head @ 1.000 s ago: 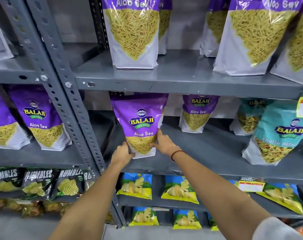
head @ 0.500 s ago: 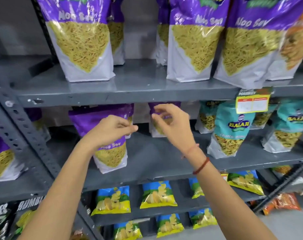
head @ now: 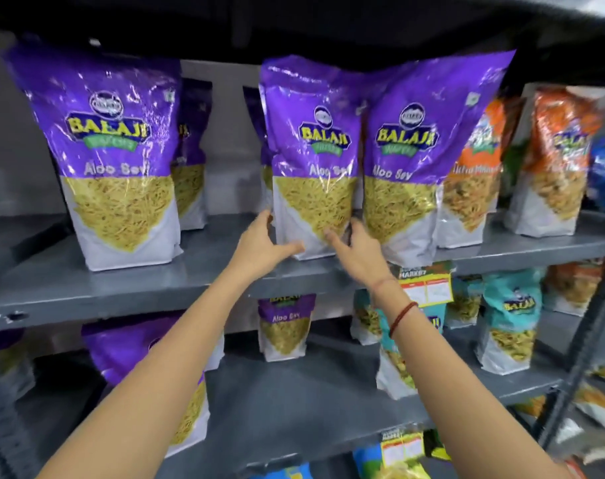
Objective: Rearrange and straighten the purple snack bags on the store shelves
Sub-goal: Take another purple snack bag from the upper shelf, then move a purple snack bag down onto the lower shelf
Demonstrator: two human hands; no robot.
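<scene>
On the upper shelf (head: 190, 285), both hands, the left hand (head: 259, 245) and right hand (head: 358, 252), clasp the middle purple bag (head: 314, 160) at its base; light, crinkly, slippery; best gripped low by both side edges.

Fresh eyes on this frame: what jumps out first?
Three big purple Aloo Sev bags line the upper shelf, upright. The left hand and right hand clasp the base of the middle bag from either side. Orange bags stand at the right end.
</scene>
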